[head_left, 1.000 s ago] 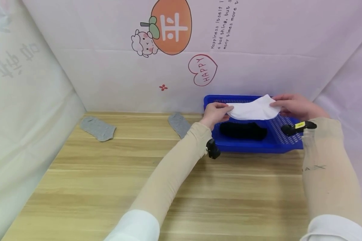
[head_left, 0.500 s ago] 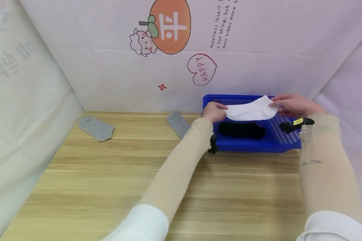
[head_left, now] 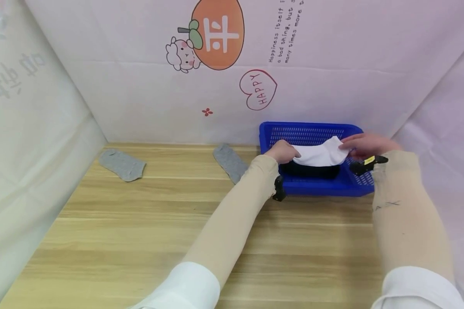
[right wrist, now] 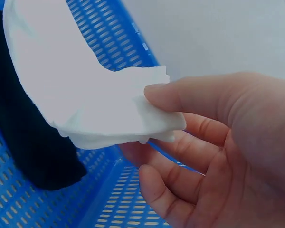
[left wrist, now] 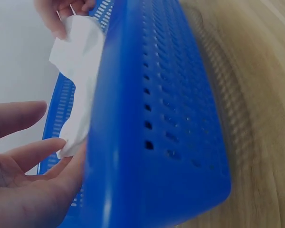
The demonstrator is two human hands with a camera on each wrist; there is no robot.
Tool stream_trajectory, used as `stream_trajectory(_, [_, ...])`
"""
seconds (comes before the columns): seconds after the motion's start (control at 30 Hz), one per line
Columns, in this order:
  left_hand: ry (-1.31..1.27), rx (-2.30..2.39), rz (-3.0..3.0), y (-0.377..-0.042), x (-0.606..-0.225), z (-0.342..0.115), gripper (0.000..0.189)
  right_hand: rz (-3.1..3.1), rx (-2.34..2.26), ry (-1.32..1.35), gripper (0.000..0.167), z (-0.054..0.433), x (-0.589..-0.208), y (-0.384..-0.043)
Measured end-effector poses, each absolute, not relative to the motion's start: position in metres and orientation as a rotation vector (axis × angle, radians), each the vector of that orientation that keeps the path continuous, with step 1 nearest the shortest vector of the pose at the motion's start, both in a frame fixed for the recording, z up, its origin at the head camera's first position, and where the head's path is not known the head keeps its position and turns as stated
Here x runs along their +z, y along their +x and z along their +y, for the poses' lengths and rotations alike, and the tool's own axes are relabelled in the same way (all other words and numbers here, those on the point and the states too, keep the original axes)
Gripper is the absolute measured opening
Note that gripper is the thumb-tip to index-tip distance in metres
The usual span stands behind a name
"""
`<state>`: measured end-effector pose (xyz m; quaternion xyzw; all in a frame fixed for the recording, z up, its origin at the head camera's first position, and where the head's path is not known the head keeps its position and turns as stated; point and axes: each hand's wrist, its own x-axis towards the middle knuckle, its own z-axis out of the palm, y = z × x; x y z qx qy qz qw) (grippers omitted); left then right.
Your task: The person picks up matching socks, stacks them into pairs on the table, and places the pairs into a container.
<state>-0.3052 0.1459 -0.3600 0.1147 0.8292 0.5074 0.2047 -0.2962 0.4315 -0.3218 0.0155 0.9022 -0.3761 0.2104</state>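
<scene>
A white ankle sock (head_left: 317,155), layered at its edge in the right wrist view, is stretched lengthwise between both hands inside the blue basket (head_left: 316,189). At its toe end, the left hand (head_left: 281,151) pinches it by the fingertips, close to the basket's near left corner. Thumb on top and fingers below, the right hand (right wrist: 204,137) holds the cuff end. Under the white sock lies a black sock (right wrist: 33,128) on the basket floor, partly covered in the head view.
A grey sock (head_left: 122,165) lies at the far left of the wooden table (head_left: 147,240). Another grey sock (head_left: 229,162) lies left of the basket, partly behind the left forearm. A printed white cloth (head_left: 158,98) hangs right behind the basket.
Both hands have lowered the white sock toward the near side of the basket, so it now overlaps the black sock. The right hand has also shifted left. The grey socks stay put.
</scene>
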Motion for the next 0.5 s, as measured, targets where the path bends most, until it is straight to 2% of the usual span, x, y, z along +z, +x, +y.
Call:
stream_trajectory(0.2, [0.257,1.44,2.285,-0.304,-0.367,0.15,0.016,2.492,-1.009,0.051,0.05,0.421,-0.327,-0.29])
stream_trajectory(0.37, [0.178,1.476,2.211,-0.303,-0.37,0.154,0.045,2.489,-1.001,0.066,0.051,0.422,-0.337,-0.293])
stream_trajectory(0.5, [0.154,1.476,2.178,-0.301,-0.37,0.154,0.059,2.482,-1.037,0.092,0.051,0.427,-0.346,-0.297])
